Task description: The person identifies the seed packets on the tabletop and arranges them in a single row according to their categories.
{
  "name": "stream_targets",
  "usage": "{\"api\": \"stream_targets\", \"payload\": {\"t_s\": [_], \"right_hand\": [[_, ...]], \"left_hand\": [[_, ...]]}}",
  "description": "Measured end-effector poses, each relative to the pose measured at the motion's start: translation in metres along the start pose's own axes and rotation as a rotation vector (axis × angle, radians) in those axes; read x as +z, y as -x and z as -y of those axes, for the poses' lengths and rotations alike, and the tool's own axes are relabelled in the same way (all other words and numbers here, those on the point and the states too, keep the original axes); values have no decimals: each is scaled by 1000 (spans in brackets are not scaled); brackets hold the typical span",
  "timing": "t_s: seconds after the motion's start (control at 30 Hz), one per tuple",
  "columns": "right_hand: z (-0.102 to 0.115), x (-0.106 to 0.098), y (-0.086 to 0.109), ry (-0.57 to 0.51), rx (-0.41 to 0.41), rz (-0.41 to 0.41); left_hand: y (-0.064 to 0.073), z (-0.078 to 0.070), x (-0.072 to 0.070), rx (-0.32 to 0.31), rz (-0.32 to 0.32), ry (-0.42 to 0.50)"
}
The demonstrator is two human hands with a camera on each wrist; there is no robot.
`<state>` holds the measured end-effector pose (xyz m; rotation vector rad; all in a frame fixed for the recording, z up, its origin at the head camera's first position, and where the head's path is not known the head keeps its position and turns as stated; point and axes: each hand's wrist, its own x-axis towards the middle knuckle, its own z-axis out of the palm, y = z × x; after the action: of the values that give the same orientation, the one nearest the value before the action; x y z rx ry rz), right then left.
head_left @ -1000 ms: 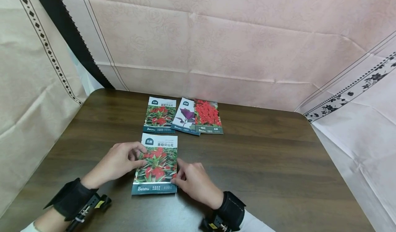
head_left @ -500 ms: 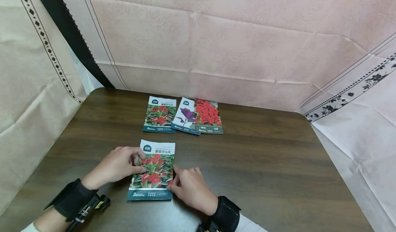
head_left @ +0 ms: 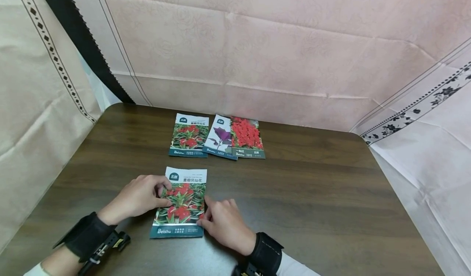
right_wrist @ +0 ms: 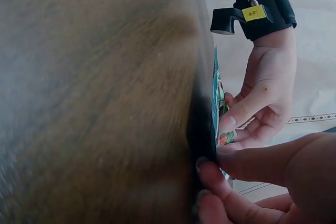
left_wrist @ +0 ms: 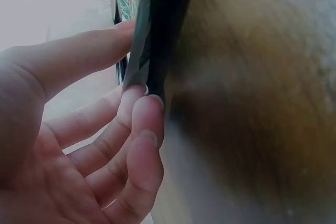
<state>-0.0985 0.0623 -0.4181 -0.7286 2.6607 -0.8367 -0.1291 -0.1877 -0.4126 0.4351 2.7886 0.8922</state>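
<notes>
A seed packet (head_left: 184, 200) with red flowers, green leaves and a blue-green bottom band lies face up near the front of the table. My left hand (head_left: 141, 196) pinches its left edge, thumb on the face. The left wrist view shows the packet (left_wrist: 137, 45) edge-on, with fingertips tucked at its underside. On the opposite side, my right hand (head_left: 229, 225) pinches the lower right edge between thumb and index finger. From the right wrist, the packet (right_wrist: 215, 103) appears as a thin strip close over the wood, with both hands on it.
Behind it lie three more packets: a matching red-flowered one (head_left: 189, 136), a purple-flowered one (head_left: 219, 139) and one with dense red blooms (head_left: 247, 137), which overlaps the purple. A patterned cloth (head_left: 279, 63) hangs behind the wooden table (head_left: 331, 194).
Both hands have drawn the held packet towards the front edge and slightly left, widening the gap to the back packets. In the last half second it has hardly moved.
</notes>
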Motion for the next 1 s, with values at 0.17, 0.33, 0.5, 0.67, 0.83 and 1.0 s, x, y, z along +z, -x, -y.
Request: {"api": "stream_targets", "payload": {"t_s": [0.17,0.33,0.5,0.67,0.83,1.0], "right_hand": [[-2,0,-1,-18,-12,9],[-2,0,-1,-16,-18,12],[-2,1,-1,4,-8,11],[-2,1,0,53,-2,2],[-3,1,0,81,-17,3],[-3,2,0,101,-44,1]], "left_hand": [[-2,1,0,-15,8,-6],[-3,1,0,-40,8,-15],[-2,1,1,-60,2,-28],[-1,2,1,-68,6,-24],[-1,2,2,-69,9,-17],[-2,3,2,-70,15,-13]]}}
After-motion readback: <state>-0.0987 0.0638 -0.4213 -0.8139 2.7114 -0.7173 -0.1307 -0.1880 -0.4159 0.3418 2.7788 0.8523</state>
